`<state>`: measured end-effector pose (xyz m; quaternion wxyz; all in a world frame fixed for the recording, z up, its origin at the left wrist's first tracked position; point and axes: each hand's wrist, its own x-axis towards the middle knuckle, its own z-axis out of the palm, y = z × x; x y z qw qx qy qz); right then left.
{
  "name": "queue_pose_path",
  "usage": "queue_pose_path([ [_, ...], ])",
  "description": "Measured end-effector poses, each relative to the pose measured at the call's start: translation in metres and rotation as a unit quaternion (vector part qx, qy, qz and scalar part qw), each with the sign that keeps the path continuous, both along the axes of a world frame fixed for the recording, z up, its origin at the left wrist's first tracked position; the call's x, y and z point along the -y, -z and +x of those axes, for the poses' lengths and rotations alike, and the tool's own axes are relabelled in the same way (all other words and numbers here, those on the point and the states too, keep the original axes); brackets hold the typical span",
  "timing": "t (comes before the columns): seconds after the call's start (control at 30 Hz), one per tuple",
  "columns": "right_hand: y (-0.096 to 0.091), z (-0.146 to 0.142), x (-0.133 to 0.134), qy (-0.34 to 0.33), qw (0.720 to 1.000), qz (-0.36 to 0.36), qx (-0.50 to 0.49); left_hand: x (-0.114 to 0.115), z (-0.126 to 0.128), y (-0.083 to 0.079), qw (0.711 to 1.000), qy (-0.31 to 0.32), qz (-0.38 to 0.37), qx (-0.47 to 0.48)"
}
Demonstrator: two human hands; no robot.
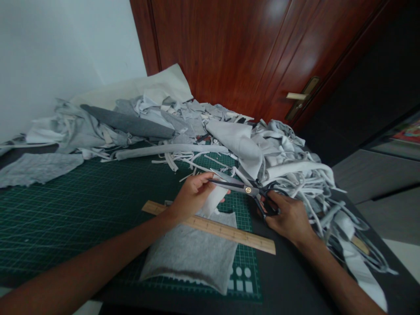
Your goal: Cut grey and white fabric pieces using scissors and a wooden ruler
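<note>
My right hand (288,216) grips the black handles of a pair of scissors (241,187), whose blades point left and lie partly apart. My left hand (193,194) pinches a pale grey strip of fabric (213,199) right at the blades. Below both hands lies a folded grey cloth piece (193,253) on the green cutting mat (72,205). A wooden ruler (229,231) lies across the upper edge of that cloth, under my left wrist.
A large heap of grey and white fabric scraps and strips (256,148) covers the back and right of the table, some hanging over the right edge. Another grey piece (36,168) lies at far left. A red-brown door (249,52) with a brass handle (300,97) stands behind.
</note>
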<state>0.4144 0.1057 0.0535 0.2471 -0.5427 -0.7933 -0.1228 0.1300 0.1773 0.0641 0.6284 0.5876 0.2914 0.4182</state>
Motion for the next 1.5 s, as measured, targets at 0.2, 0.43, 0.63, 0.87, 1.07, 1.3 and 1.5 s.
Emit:
queue_pose_path([
  [0.2,0.0012,0.0013,0.0002,-0.003,1.000,0.000,-0.003,-0.0007,0.0002,0.0032,1.000,-0.003,0.007,0.007],
  [0.43,0.0010,0.0004,0.0004,-0.008,1.000,0.020,0.007,0.0017,0.0002,-0.0014,1.000,-0.009,-0.011,0.007],
  [0.63,0.0009,-0.0001,0.0009,-0.006,1.000,0.009,-0.006,0.0027,0.0003,-0.0011,1.000,-0.011,-0.020,0.011],
  [0.87,0.0010,-0.0002,0.0008,0.007,1.000,-0.011,-0.018,0.0038,0.0014,-0.0021,1.000,-0.015,-0.016,0.011],
  [1.07,0.0030,0.0018,0.0016,0.011,1.000,-0.021,-0.016,0.0043,0.0006,-0.0049,1.000,-0.016,-0.013,-0.006],
  [1.3,0.0012,0.0017,0.0011,0.005,1.000,-0.009,-0.006,0.0031,0.0005,-0.0033,1.000,-0.020,-0.009,-0.012],
  [1.5,-0.0019,0.0003,0.0014,0.002,1.000,-0.005,-0.010,0.0039,-0.0003,-0.0053,0.999,-0.033,0.023,-0.031],
])
